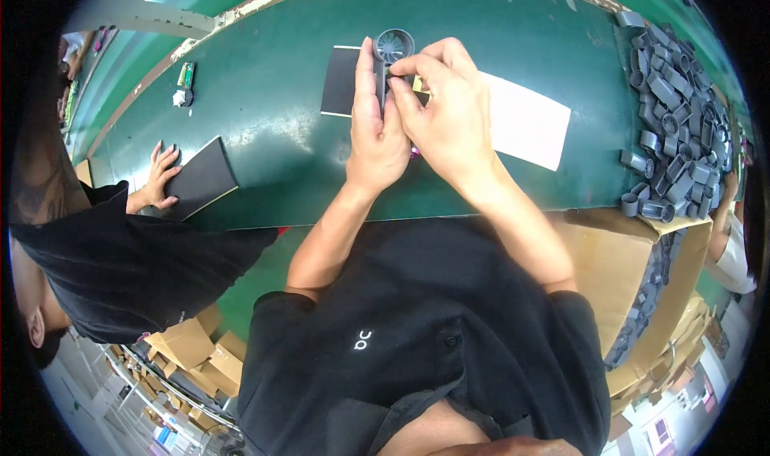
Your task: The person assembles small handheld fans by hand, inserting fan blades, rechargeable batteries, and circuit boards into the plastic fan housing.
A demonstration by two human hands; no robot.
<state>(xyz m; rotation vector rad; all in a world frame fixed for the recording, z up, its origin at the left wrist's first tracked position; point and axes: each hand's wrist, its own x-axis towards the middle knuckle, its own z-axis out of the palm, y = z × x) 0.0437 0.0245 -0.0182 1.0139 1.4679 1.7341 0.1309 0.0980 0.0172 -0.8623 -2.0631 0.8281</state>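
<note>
My left hand (377, 139) is closed around a dark grey plastic part (394, 47), whose round, open end with fins inside sticks out beyond the fingers. Against the side of that part, the thumb and forefinger of my right hand (455, 115) are pinched together. Whatever they hold is hidden or too small to name. Beneath the hands lies a flat black pad (338, 79) with a pale edge, and a white sheet (531, 123) extends to the right from under my right hand. A bit of yellow shows between the hands, its kind unclear.
Many similar grey parts (678, 95) are heaped at the table's right end. An open cardboard box (605, 271) of grey pieces stands below them. At left, a co-worker's hand (156, 179) rests by another black pad (202, 179); a small green-and-white item (187, 75) lies farther back.
</note>
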